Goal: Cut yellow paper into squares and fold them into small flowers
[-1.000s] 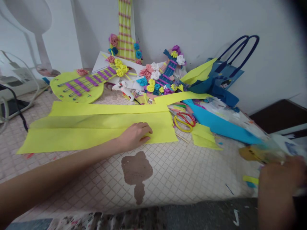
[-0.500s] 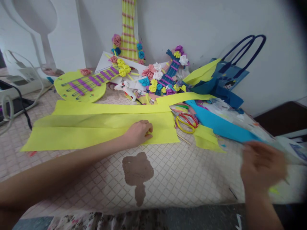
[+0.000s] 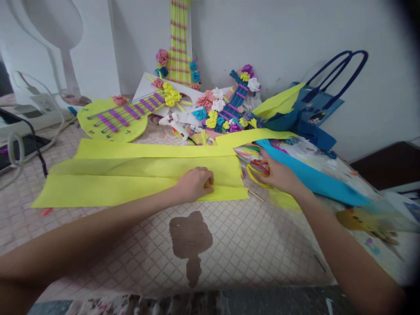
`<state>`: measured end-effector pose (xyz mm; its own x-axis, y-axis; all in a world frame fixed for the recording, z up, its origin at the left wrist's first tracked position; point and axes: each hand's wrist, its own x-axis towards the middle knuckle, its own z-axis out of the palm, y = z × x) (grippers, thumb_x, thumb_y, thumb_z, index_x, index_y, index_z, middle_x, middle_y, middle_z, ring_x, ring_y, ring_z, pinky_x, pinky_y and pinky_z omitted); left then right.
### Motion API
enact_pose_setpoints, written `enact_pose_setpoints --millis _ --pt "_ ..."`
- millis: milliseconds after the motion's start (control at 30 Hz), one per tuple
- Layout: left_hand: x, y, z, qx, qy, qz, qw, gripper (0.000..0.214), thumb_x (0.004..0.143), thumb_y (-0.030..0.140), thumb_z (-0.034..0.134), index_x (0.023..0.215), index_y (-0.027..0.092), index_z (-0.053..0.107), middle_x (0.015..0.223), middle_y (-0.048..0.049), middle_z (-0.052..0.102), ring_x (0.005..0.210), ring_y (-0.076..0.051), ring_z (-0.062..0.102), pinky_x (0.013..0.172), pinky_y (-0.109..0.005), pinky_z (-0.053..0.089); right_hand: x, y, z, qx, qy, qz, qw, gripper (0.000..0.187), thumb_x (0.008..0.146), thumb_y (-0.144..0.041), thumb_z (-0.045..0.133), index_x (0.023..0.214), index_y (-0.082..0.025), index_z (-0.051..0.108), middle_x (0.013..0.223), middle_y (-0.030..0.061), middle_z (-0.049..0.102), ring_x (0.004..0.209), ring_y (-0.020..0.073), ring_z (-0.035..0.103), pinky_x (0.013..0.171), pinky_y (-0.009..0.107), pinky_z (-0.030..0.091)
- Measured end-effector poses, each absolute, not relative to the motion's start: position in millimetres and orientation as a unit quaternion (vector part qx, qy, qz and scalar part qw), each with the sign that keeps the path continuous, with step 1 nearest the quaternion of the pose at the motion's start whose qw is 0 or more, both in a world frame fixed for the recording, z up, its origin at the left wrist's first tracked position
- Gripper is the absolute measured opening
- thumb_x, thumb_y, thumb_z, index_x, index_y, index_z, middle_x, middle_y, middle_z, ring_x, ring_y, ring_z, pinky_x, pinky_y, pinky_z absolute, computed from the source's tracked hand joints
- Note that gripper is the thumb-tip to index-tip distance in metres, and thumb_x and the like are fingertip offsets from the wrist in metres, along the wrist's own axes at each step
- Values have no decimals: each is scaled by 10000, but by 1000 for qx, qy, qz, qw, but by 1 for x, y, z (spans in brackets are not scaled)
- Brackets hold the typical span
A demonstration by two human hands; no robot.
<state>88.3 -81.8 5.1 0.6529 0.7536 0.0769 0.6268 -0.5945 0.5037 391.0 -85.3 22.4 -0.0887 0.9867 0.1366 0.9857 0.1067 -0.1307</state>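
A long yellow sheet [image 3: 108, 188], folded along its length and looking like crepe paper or thin cloth, lies across the table. My left hand [image 3: 196, 184] rests on its right part, fingers curled down and closed on the material near the front fold. My right hand [image 3: 278, 174] is at the scissors [image 3: 257, 180], which have red and yellow handles; its fingers close round the red loop. The scissor blades point left and away, beside the sheet's right end. Under the right wrist lies a small yellow piece [image 3: 285, 200]. A thin wooden stick [image 3: 256, 195] lies by the sheet's corner.
Behind the sheet are a yellow paper guitar [image 3: 113, 127], a white glue gun [image 3: 175, 124] and a blue guitar with paper flowers [image 3: 231, 103]. A blue strip [image 3: 315, 175] and a blue bag [image 3: 316, 105] are at right. Cables [image 3: 33, 148] run at left.
My right hand has moved from the right edge inward to the scissors and taken hold of their handles. The left hand stays on the yellow sheet. The view has shifted slightly.
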Motion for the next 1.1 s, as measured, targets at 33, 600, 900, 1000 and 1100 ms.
enact_pose_setpoints --millis 33,600,900,1000,1100 --pt "88 -81 5 881 390 147 222 104 712 187 632 804 149 600 825 -53 608 753 -174 568 648 -266 434 394 -92 26 -680 -730 -11 68 472 706 -389 590 1131 -188 543 1011 119 672 783 279 638 618 348 483" --pt "97 -77 11 859 403 135 286 115 741 261 559 738 154 602 728 -24 621 643 -140 534 568 -241 371 420 -180 20 -641 -764 -10 74 469 716 -472 599 1079 -188 514 1148 148 581 1007 322 582 840 443 478" --pt "95 -73 12 849 425 121 290 108 748 244 536 715 151 581 639 -4 605 562 -111 499 526 -223 327 441 -195 25 -601 -799 -12 5 419 742 -461 573 1055 -186 536 1135 129 598 1076 311 557 876 432 474" --pt "94 -73 12 851 428 117 280 110 749 247 532 708 154 572 624 1 595 542 -104 486 515 -222 315 441 -193 26 -595 -804 -5 -8 406 747 -462 561 1050 -193 539 1130 119 604 1066 301 562 876 431 471" --pt "94 -72 10 852 425 115 283 120 754 261 531 725 156 580 645 -2 607 557 -108 502 515 -222 319 437 -189 26 -591 -806 -9 -13 413 750 -485 553 1037 -188 545 1109 117 612 1031 292 577 867 427 472"
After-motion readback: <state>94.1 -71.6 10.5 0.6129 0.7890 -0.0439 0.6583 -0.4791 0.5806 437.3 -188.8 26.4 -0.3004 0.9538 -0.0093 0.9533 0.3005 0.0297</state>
